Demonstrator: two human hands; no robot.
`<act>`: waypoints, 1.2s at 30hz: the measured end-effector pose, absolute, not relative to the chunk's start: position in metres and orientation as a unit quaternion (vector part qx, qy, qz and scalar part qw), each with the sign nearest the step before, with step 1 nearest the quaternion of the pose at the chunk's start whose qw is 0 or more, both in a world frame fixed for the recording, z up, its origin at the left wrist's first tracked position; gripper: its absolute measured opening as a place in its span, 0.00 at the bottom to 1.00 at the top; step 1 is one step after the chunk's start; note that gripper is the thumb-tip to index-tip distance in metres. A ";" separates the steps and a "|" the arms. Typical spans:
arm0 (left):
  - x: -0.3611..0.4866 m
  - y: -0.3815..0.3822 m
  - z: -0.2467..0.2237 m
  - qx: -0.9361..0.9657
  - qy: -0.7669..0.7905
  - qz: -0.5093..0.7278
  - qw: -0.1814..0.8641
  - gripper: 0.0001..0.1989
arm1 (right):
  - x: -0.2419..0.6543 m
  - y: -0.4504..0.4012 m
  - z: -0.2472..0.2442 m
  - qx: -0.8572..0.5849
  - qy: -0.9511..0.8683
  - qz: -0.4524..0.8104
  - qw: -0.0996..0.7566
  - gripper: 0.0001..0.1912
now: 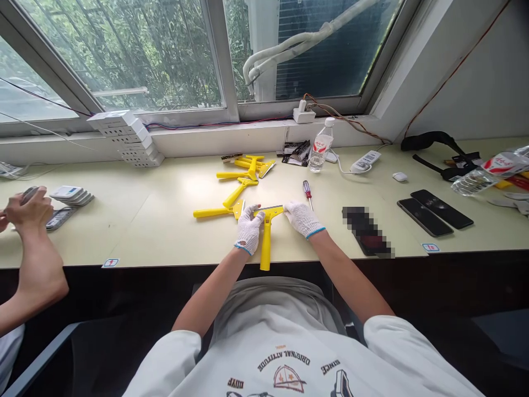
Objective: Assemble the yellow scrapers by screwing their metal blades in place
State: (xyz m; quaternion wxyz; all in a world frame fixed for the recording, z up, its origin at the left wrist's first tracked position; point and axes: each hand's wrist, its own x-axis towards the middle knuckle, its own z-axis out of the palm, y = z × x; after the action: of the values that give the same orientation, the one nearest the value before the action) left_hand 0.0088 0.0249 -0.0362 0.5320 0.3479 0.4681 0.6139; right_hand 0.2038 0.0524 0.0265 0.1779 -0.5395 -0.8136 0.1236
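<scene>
A yellow scraper (266, 240) is held between my two white-gloved hands, its handle pointing down past the table's front edge. My left hand (249, 227) grips the left end of its head, fingers closed. At the right end of the head, my right hand (303, 218) pinches the corner. Just left of my left hand, another yellow scraper (212, 212) lies on the table. More yellow scrapers (239, 190) lie behind it, some overlapping. A screwdriver (307, 190) with a red and clear handle lies behind my right hand.
On the table (144, 220) are a water bottle (321, 146), black packets (296, 153), a power strip (366, 161) and dark phones (425, 216). Another bottle (491, 171) lies at the right. A person's hands (31, 207) hold something at the left, beside stacked devices (72, 196).
</scene>
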 end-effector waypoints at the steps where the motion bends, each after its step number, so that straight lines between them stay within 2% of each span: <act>1: 0.009 0.025 -0.036 0.343 0.466 0.616 0.535 0.29 | 0.205 0.052 0.027 -0.542 -0.812 0.123 0.181 0.22; 7: 0.011 0.020 -0.026 0.293 0.447 0.629 0.564 0.32 | 0.205 0.051 0.022 -0.546 -0.798 0.123 0.222 0.21; 13: 0.010 0.017 -0.019 0.292 0.455 0.612 0.578 0.35 | 0.210 0.065 0.022 -0.539 -0.776 0.119 0.305 0.21; 16: 0.011 0.018 -0.020 0.292 0.452 0.615 0.577 0.34 | 0.216 0.074 0.022 -0.529 -0.763 0.117 0.351 0.20; 20: 0.012 0.018 -0.022 0.286 0.443 0.624 0.576 0.31 | 0.222 0.079 0.021 -0.511 -0.753 0.126 0.395 0.06; 24: 0.011 0.017 -0.023 0.281 0.416 0.622 0.601 0.23 | 0.223 0.073 0.025 -0.438 -0.752 0.150 0.469 0.08; 27: 0.010 0.018 -0.022 0.271 0.409 0.609 0.623 0.22 | 0.220 0.063 0.032 -0.394 -0.752 0.144 0.507 0.07; 31: 0.010 0.017 -0.016 0.258 0.421 0.596 0.633 0.21 | 0.214 0.047 0.045 -0.375 -0.756 0.143 0.517 0.08; 36: 0.009 0.017 -0.009 0.251 0.418 0.589 0.645 0.20 | 0.204 0.032 0.054 -0.377 -0.785 0.167 0.463 0.11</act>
State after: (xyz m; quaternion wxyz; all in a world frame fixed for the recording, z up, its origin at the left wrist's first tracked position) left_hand 0.0088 0.0168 -0.0089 0.6448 0.2506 0.4181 0.5887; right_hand 0.2041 0.0320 0.0545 0.4626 -0.3772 -0.7847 0.1672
